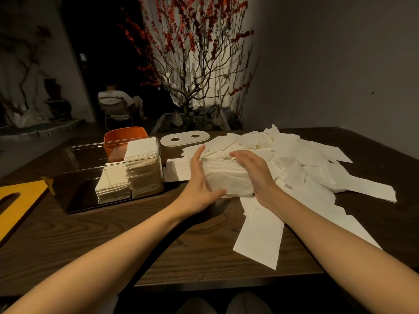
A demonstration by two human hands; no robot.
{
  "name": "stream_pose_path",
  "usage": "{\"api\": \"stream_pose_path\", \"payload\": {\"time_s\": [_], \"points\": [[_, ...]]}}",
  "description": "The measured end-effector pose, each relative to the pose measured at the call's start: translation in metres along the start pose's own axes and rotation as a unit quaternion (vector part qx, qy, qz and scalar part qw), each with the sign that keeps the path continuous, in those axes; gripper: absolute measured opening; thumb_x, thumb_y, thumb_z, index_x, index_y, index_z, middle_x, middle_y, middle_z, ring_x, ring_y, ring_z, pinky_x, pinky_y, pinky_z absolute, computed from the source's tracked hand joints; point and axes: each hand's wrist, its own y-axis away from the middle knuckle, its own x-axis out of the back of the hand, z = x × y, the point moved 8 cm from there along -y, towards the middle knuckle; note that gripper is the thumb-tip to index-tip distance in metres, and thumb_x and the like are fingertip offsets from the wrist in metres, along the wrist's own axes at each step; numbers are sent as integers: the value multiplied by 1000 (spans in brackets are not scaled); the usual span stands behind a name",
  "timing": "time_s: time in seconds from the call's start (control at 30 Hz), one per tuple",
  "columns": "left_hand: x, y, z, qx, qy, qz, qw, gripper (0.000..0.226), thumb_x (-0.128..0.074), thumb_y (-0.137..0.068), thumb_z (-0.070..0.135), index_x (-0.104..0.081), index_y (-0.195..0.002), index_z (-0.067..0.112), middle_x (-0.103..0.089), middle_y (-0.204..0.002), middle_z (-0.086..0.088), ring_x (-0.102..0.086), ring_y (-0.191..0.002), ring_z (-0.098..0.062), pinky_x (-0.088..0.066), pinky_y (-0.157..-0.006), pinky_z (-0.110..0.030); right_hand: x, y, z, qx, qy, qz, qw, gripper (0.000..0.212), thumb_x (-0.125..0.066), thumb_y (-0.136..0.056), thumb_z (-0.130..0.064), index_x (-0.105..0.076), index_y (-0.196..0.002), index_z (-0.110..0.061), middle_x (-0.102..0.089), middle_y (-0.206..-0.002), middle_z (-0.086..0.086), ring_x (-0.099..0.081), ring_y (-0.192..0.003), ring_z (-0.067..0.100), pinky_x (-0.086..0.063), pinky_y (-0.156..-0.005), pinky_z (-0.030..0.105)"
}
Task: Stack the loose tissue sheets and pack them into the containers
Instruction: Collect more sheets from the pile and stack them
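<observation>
Left hand and right hand press flat-fingered against opposite sides of a white tissue bundle; clear rectangular plastic container stands left, loose white tissue sheets crowd right.

Yellow lid cut off left.

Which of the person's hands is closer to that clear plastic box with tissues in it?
The left hand. It presses the tissue bundle's left side, just right of the clear box; the right hand lies on the bundle's far side.
</observation>
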Motion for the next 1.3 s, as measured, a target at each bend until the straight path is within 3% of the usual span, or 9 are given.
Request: {"api": "stream_pose_path", "payload": {"time_s": [0.13, 0.23, 0.33, 0.5, 0.83, 0.97, 1.13, 1.23, 1.3], "points": [[8, 5, 19, -116, -148, 14, 982, 97, -77, -79, 31, -9, -146, 48, -19, -141, 8, -26, -126, 4, -21, -103, 1, 6, 1, -4, 24, -23, 23, 999, 16, -56, -94, -22, -70, -85, -24, -66, -100, -4, -58, -106, 23, -49, -86, 36], [6, 7, 25, -149, -219, 7, 964, 76, -69, -85, 42, -25, -147, 45, -19, -146, 5, -27, -130, -3, -21, -110, -10, 3, 3, -4, 14, -15, 11, 1000, 19, -56, -93, -30, -69, -80, -26, -67, -100, 0, -59, -102, 23, -49, -82, 35], [8, 8, 22, -148, -261, -2, 954, 53, -59, -89, 48, -48, -140, 36, -29, -145, 2, -34, -129, -9, -34, -109, -24, 3, 2, -2, 9, 16, 10, 1000, 20, -56, -93, -25, -70, -79, -25, -67, -101, 1, -58, -104, 24, -50, -86, 39], [19, 8, 23, -135, -248, 42, 958, 61, -59, -87, 52, -47, -142, 28, -38, -140, 2, -41, -120, -3, -38, -102, -20, 11, 1, 3, -34, -25, 38, 998, 16, -57, -90, -29, -70, -81, -24, -67, -99, 0, -61, -100, 23, -51, -76, 33], [25, 7, 21, -98, -259, 59, 959, 66, -57, -84, 61, -57, -135, 19, -40, -142, 5, -44, -121, -5, -45, -101, -29, 8, 1, 4, -46, -22, 8, 999, 27, -47, -95, -18, -70, -85, -28, -63, -112, 1, -57, -106, 24, -52, -80, 36], [27, 7, 22, -75, -205, 85, 972, 83, -66, -78, 58, -37, -147, 21, -34, -146, 5, -36, -126, -1, -33, -103, -17, 5, 4, 7, -85, -51, -4, 995, 17, -55, -90, -31, -69, -97, -24, -65, -109, 2, -60, -104, 25, -53, -79, 36], [10, 7, -2, 99, -8, 14, 995, 106, -77, -78, 32, -1, -152, 24, -24, -151, 2, -34, -132, -10, -33, -106, -21, 2, 7, 10, -120, -79, -35, 989, 28, -46, -92, -41, -70, -94, -26, -64, -113, 5, -57, -106, 26, -51, -85, 41], [-3, 7, -7, 131, 59, -18, 989, 103, -76, -80, 18, 0, -149, 21, -36, -126, 18, -43, -108, 4, -41, -83, 0, -13, 9, 8, -118, -105, -99, 982, 38, -38, -96, -46, -70, -99, -25, -62, -120, 8, -58, -107, 26, -54, -78, 35], [-2, 3, -9, 140, 70, -5, 988, 103, -76, -79, 14, 0, -148, 20, -35, -113, 24, -43, -101, 5, -39, -76, 4, -19, 9, 6, -104, -109, -124, 981, 42, -35, -98, -47, -70, -103, -24, -62, -122, 8, -60, -105, 26, -54, -71, 31]]}}
